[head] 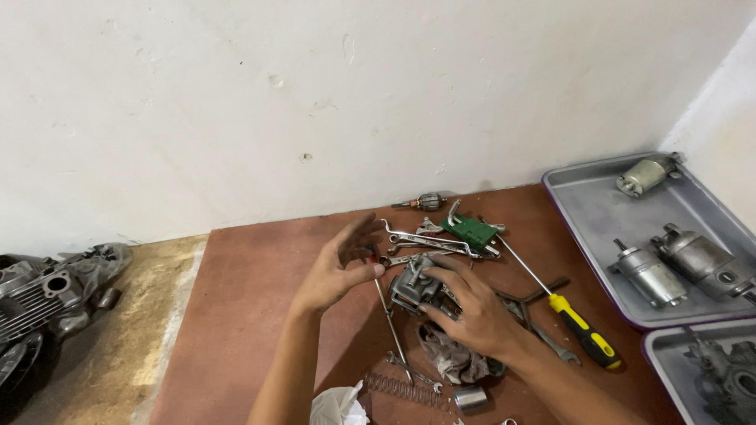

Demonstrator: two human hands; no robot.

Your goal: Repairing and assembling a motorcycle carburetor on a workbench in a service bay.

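My right hand (472,311) grips a small grey metal carburetor-like part (415,285) just above the reddish-brown floor (252,299). My left hand (340,267) hovers beside it on the left, fingers spread, thumb and forefinger pinching a small dark piece that is too small to identify. A long thin screwdriver shaft (391,327) runs down below the left hand. A dirty grey rag (453,358) lies under my right wrist.
Wrenches (425,240), a green tool (470,230) and a yellow-and-black-handled screwdriver (581,329) lie behind the hands. A spring (402,388) and a metal cylinder (470,398) lie near me. Grey trays (591,205) at right hold starter motors. An engine casing (47,291) sits at left.
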